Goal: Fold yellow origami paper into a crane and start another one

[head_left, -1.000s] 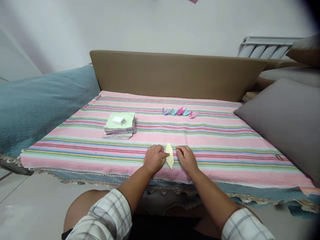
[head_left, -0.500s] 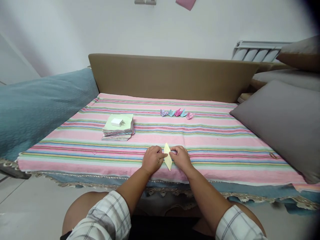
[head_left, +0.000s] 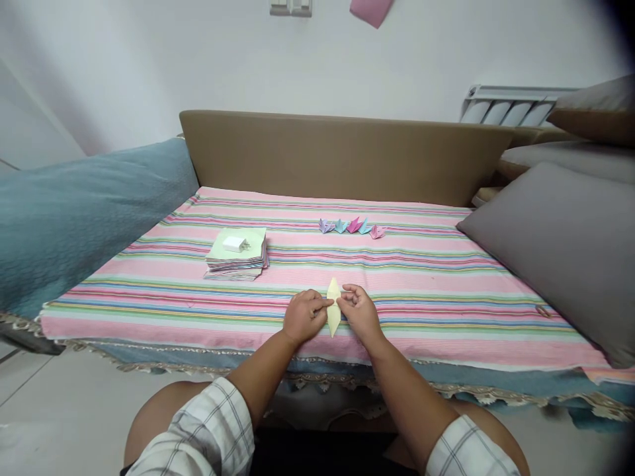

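A pale yellow folded origami paper [head_left: 333, 322], long and pointed at both ends, lies on the striped cloth in front of me. My left hand [head_left: 303, 316] rests at its left side, fingers curled, with the index fingertip pressing on the paper's middle. From the right, my right hand [head_left: 360, 311] pinches the paper's right edge between thumb and finger. Farther back stands a row of several small folded paper cranes [head_left: 354, 225] in purple, blue and pink. To the left is a stack of square paper sheets [head_left: 255, 242] with a white plug adapter [head_left: 235, 244] on top.
The striped cloth [head_left: 411, 271] covers a sofa seat with a brown backrest [head_left: 342, 158]. A grey cushion [head_left: 560, 244] leans at the right, and a blue-covered armrest [head_left: 99, 192] closes the left side. A small brownish loop [head_left: 542, 311] lies near the cushion.
My right hand has come in from beside the paper and now grips its right edge. The paper has turned slightly, its tips now closer to upright. The camera view has tilted a little upward.
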{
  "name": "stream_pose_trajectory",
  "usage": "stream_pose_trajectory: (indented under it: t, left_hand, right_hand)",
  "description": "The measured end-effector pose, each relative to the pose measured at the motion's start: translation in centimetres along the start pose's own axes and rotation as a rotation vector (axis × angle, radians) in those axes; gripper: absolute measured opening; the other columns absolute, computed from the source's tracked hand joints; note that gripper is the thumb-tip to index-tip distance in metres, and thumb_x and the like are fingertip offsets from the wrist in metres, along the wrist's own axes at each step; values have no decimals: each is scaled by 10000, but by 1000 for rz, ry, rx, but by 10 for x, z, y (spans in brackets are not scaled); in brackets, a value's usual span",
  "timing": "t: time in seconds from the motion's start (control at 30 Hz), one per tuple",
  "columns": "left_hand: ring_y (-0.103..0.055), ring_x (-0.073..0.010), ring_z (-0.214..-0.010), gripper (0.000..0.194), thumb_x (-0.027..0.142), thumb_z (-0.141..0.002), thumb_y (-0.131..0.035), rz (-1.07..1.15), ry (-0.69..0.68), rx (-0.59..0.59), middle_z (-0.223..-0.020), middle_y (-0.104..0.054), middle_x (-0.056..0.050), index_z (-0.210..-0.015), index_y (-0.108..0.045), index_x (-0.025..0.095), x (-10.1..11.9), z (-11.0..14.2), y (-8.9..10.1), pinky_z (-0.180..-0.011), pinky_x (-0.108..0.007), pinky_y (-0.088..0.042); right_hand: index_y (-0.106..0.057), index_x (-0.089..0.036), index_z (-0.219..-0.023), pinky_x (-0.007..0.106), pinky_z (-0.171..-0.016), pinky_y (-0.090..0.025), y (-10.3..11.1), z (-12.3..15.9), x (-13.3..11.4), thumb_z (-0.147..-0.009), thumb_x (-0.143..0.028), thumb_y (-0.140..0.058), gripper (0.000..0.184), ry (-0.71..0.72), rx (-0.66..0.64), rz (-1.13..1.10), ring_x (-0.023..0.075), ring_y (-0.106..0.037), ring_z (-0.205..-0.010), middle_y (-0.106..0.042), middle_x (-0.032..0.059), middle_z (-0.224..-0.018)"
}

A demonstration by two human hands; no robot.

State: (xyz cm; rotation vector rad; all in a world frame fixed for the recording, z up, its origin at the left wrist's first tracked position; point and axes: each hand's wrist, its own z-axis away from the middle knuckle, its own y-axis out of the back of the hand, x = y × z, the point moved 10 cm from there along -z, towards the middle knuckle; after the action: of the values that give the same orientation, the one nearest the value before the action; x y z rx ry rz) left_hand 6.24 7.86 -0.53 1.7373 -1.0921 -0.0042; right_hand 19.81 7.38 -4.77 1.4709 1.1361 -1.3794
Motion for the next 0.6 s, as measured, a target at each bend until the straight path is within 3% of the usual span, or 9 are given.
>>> stream_pose_trajectory:
  t: [0.27, 0.43, 0.6]
  left_hand:
    - [-561, -126, -714, 224, 182, -769, -516, 321, 234, 2, -780, -586, -16, -932, -669, 181, -4, -12, 2, -665, -247, -454]
    - [-551, -145, -731, 214, 369, -769, -561, 503, 271, -11, -749, -597, -11, -795, -654, 178, -4, -15, -3, -687, -266, -436]
    - [-481, -103, -555, 330, 475, -652, -653, 787, 537, 13, -598, -545, 17, -659, -594, 151, -28, -8, -20, -543, -223, -383]
  right_hand:
    - [-499, -200, -988, 285, -659, -497, 3, 5, -1, -599, -335, -714, 465, -37, 57, -271, 140, -615, -692, -629, -5, -783]
    - [-514, -194, -998, 310, -698, -504, 0, 11, -10, -679, -400, -675, 413, -1, 24, -295, 148, -627, -697, -659, 15, -776]
    - [-555, -191, -963, 292, -711, -500, -1, 12, -12, -681, -403, -681, 375, 30, 14, -274, 142, -614, -729, -657, 20, -807]
